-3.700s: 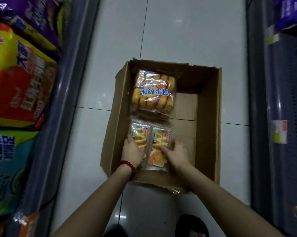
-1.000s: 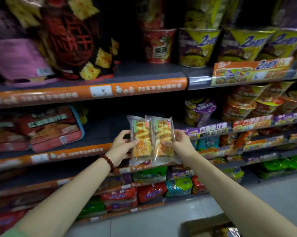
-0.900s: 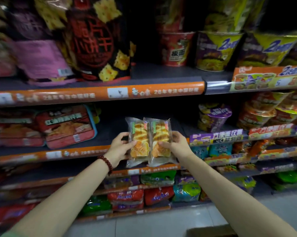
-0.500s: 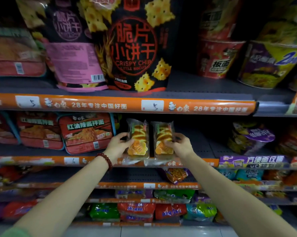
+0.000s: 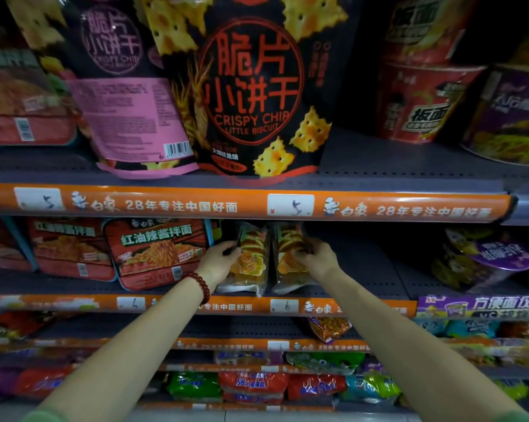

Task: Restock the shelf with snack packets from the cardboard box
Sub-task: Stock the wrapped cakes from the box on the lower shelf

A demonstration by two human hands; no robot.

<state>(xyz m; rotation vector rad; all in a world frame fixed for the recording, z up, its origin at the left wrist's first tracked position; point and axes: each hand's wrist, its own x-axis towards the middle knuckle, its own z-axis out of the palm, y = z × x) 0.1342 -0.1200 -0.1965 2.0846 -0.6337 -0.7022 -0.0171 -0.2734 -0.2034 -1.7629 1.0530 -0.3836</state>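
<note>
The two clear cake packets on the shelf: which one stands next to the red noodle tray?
The left cake packet, gripped by the left hand, stands beside the red noodle tray. The right cake packet, in the right hand, borders bare shelf.

The shelf (image 5: 363,263) has bare grey deck from the two snack packets (image 5: 251,260) rightward to the purple noodle cup (image 5: 488,263) near its right end, open from front edge to back. Overhead, the orange price strip (image 5: 196,205) of the upper board caps the opening low. On the left, the red noodle tray (image 5: 153,254) stands just beside the packets, closing that side. The left hand (image 5: 220,261) and right hand (image 5: 315,260) fill the gap at the packets' front.
</note>
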